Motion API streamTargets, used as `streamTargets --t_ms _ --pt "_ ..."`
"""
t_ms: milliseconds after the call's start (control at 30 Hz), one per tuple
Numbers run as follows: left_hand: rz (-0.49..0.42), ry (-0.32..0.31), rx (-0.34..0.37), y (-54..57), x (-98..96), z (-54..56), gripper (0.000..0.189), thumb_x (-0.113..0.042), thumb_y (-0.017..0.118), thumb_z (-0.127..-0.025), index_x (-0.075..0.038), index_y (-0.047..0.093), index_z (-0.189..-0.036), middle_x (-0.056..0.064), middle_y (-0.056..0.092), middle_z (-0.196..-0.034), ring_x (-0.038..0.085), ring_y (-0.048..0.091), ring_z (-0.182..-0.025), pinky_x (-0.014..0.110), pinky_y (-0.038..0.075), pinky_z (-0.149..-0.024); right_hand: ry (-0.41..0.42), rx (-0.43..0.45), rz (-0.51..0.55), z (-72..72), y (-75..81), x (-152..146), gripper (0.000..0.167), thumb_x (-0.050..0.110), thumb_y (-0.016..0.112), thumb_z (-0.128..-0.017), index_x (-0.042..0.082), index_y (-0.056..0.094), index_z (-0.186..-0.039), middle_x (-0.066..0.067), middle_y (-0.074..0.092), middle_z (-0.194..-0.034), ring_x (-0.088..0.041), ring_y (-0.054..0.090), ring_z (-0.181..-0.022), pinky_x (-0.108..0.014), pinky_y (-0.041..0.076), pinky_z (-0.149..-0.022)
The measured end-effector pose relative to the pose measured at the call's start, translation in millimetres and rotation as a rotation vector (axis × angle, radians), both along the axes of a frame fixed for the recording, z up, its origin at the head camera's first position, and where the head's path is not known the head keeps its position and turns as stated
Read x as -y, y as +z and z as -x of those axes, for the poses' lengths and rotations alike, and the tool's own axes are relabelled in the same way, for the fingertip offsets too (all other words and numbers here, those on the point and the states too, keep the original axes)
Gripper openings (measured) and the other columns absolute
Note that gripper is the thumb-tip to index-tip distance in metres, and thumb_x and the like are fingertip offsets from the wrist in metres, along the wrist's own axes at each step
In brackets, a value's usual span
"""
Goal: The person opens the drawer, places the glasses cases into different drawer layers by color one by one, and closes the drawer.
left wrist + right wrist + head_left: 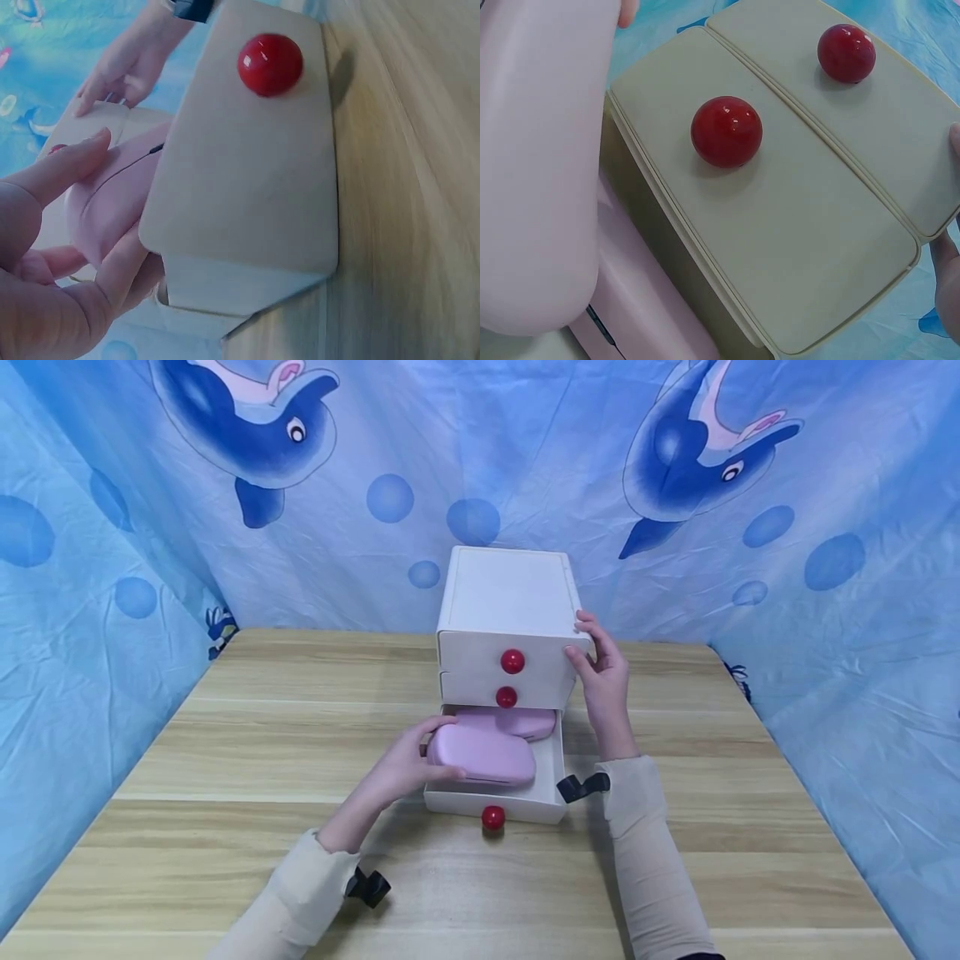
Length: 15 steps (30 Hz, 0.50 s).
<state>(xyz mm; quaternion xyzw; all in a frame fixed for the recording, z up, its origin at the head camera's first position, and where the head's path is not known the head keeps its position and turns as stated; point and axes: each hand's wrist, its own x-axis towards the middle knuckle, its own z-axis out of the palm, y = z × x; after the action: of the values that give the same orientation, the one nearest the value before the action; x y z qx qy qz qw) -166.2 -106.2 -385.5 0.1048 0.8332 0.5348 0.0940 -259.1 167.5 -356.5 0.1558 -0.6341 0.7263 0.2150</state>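
A white drawer unit with red ball knobs stands on the table, its bottom drawer pulled out. My left hand grips a pink zip case by its left end, over that drawer. In the left wrist view, thumb and fingers lie on either side of the pink case; its dark zipper pull shows. Behind it, a second pink case lies in the drawer, partly hidden by the first case and the unit. At the unit's upper right front corner, my right hand holds the edge, thumb on the front face.
The two upper drawers are closed; their red knobs stick out in front. The bottom drawer's red knob juts out toward me above the wooden table. A blue dolphin-print cloth hangs behind the table and at both sides.
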Motion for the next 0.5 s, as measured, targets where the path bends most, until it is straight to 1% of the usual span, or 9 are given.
streamTargets --t_ms 100,200,300,433,500 --pt "0.071 0.018 -0.049 -0.5 -1.8 -0.8 0.08 -0.012 0.086 -0.071 -0.001 0.047 -0.14 0.024 0.049 -0.141 0.04 0.061 -0.112 0.042 0.055 -0.091 0.001 0.002 0.006 -0.5 -0.4 -0.7 0.028 0.007 0.067 -0.09 0.015 0.064 -0.117 -0.001 0.053 -0.142 -0.011 0.039 -0.14 -0.023 0.043 -0.108" --pt "0.13 0.021 -0.104 -1.0 -6.4 -2.2 0.08 -0.013 0.087 -0.069 0.0 0.049 -0.139 0.025 0.052 -0.139 0.04 0.061 -0.113 0.046 0.053 -0.095 0.0 -0.002 0.009 -0.3 -1.3 -1.3 0.028 0.006 0.067 -0.09 0.013 0.064 -0.117 -0.001 0.053 -0.142 -0.011 0.039 -0.14 -0.021 0.043 -0.107" --pt "0.173 0.022 -0.134 -2.0 -11.2 -3.4 0.08 -0.013 0.087 -0.068 -0.001 0.049 -0.138 0.024 0.053 -0.138 0.039 0.059 -0.115 0.049 0.05 -0.098 0.0 -0.005 0.007 -0.1 -2.2 -1.6 0.029 0.005 0.066 -0.09 0.011 0.063 -0.118 -0.001 0.053 -0.142 -0.011 0.04 -0.14 -0.022 0.044 -0.107" --pt "0.178 -0.001 -0.139 -5.0 -12.7 -3.6 0.081 -0.012 0.087 -0.068 -0.002 0.049 -0.139 0.024 0.054 -0.137 0.038 0.058 -0.116 0.05 0.048 -0.1 0.0 -0.006 0.008 -0.6 -3.2 -1.8 0.029 0.004 0.066 -0.09 0.012 0.064 -0.117 0.0 0.054 -0.141 -0.011 0.04 -0.14 -0.022 0.044 -0.106" --pt "0.152 -0.029 -0.13 -5.9 -11.3 -3.9 0.082 -0.009 0.086 -0.069 -0.001 0.047 -0.14 0.024 0.053 -0.137 0.039 0.057 -0.117 0.052 0.046 -0.102 0.001 -0.009 0.015 -1.0 -3.3 -2.1 0.028 0.004 0.066 -0.09 0.013 0.064 -0.116 -0.001 0.054 -0.141 -0.012 0.04 -0.14 -0.022 0.044 -0.106"
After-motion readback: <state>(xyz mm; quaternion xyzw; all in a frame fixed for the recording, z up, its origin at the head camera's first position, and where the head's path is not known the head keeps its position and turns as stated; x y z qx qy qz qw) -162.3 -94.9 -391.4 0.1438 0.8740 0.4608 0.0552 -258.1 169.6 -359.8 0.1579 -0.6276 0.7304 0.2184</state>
